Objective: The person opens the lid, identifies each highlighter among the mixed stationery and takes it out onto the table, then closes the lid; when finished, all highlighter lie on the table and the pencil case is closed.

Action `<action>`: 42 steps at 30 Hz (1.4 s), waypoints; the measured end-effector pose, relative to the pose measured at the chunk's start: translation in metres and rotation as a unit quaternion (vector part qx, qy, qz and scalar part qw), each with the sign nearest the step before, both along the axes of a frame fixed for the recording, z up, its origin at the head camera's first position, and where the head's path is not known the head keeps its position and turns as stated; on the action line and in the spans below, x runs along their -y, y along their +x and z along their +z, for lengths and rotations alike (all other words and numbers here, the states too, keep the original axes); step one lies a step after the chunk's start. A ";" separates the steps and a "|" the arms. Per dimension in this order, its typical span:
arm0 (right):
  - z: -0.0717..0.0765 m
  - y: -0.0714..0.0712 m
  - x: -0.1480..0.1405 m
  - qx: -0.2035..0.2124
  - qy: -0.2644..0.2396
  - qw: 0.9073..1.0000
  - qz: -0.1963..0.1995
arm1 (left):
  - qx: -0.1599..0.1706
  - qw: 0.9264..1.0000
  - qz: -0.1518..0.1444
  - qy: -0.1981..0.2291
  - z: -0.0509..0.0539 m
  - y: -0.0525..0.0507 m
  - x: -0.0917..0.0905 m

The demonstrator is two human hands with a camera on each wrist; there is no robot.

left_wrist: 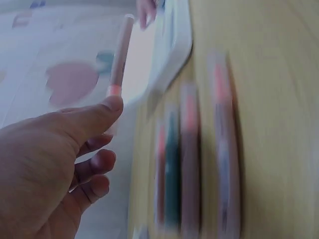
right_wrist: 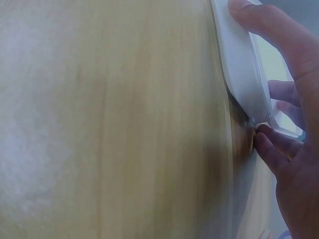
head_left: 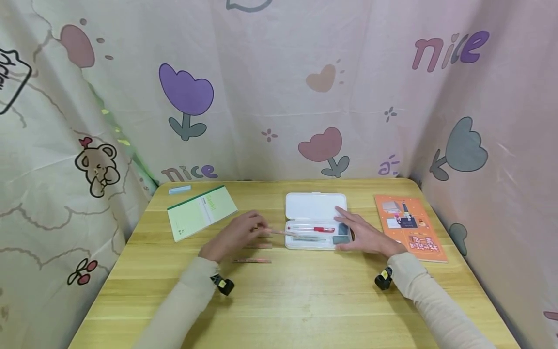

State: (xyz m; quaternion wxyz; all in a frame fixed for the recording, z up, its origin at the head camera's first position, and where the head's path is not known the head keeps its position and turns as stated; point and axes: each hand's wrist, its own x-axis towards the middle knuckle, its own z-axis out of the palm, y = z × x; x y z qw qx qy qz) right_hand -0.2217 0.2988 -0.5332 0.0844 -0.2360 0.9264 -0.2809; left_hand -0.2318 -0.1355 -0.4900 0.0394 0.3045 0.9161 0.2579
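A pink pen (head_left: 281,232) is pinched between thumb and fingers of the left hand (head_left: 237,236), its far end over the white pencil case (head_left: 316,207). That pen (left_wrist: 119,59) points up from the left hand (left_wrist: 55,149) in the left wrist view. The case lies with its lid folded back; inside are a red pen (head_left: 324,230), another slim item (head_left: 308,238) and dark grey pieces (head_left: 341,240). The right hand (head_left: 366,235) rests on the case's right end, thumb at the near edge. In the right wrist view, the right hand (right_wrist: 299,99) touches the case's side (right_wrist: 244,64).
Several pens (left_wrist: 189,164) lie side by side near the left hand, one pen (head_left: 252,261) closest to the person. A green notebook (head_left: 202,213) and a light blue item (head_left: 179,189) are at the back left; an orange booklet (head_left: 411,228) is on the right.
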 end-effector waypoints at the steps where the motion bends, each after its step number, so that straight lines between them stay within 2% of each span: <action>1: 0.000 0.000 0.000 0.000 0.000 1.000 0.000 | -0.011 1.000 0.008 -0.001 0.002 0.000 0.009; 4: 0.000 0.000 -0.002 -0.001 0.000 1.000 0.001 | -0.035 0.999 0.022 -0.006 0.005 0.000 0.040; 6: 0.000 0.000 -0.002 -0.002 0.002 1.000 0.001 | -0.035 0.999 0.035 -0.007 0.006 0.002 0.061; 11: 0.001 0.000 -0.002 -0.001 0.001 1.000 0.003 | -0.057 0.996 0.060 -0.020 0.002 0.010 0.107; 18: 0.003 0.000 -0.002 -0.006 -0.001 1.000 0.006 | -0.090 0.992 0.075 -0.035 -0.005 0.027 0.149; 26: 0.002 0.001 -0.003 -0.012 0.002 1.000 0.006 | -0.136 0.988 0.056 -0.054 -0.018 0.039 0.168; 31: 0.002 0.001 -0.002 -0.008 0.003 1.000 0.005 | -0.176 0.980 0.052 -0.075 -0.024 0.040 0.172; 36: 0.002 0.001 -0.001 -0.006 0.005 1.000 0.007 | -0.189 0.976 0.059 -0.095 -0.028 0.041 0.173; 42: 0.003 0.001 0.001 -0.003 0.005 1.000 0.008 | -0.223 0.970 0.051 -0.085 -0.032 0.042 0.173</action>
